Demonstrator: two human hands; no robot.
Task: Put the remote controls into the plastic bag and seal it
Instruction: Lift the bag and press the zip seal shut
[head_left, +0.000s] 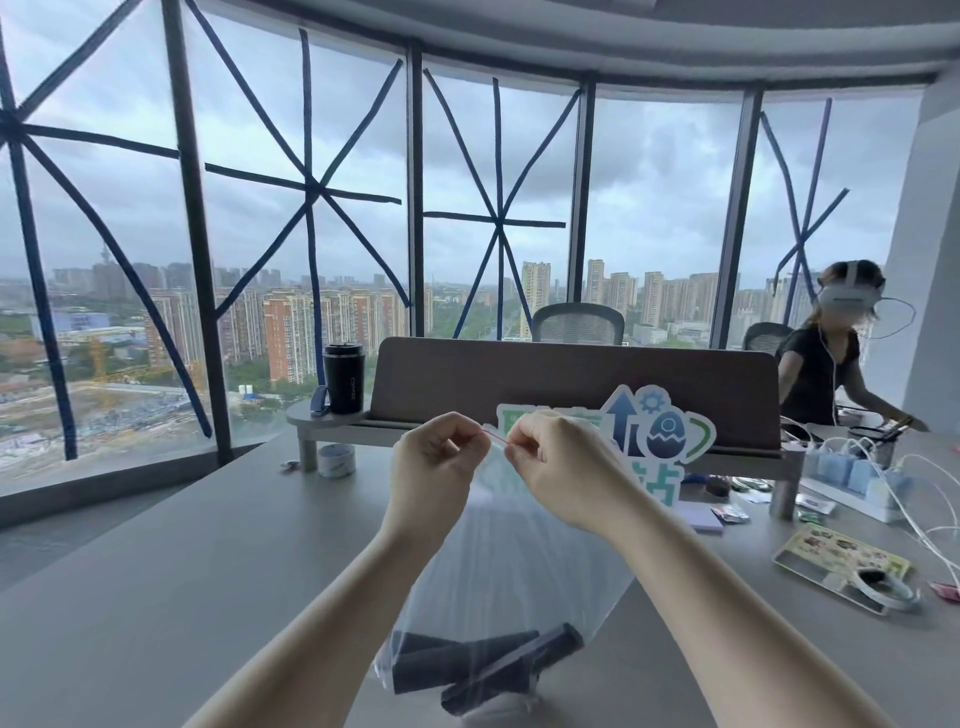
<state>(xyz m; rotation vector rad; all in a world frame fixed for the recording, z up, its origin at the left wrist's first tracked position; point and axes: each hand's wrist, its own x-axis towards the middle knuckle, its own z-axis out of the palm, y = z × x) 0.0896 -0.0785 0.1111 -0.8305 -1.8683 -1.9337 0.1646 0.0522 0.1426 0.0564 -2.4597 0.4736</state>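
A clear plastic bag (511, 561) hangs upright above the grey table, held by its top edge. My left hand (434, 467) and my right hand (558, 467) pinch the bag's red seal strip (496, 438) close together, a short length of it showing between the fingertips. Dark remote controls (483, 662) lie crossed inside the bag's bottom, which rests near the table's front edge. How many remotes there are is hard to tell through the plastic.
A brown desk shelf (576, 379) stands behind, with a black tumbler (344, 376) on its left end and a colourful sign (654, 431) leaning on it. A tape roll (336, 460), chargers with white cables (857, 473) and a tray (841, 566) lie around. A person (826, 358) wearing a headset sits far right.
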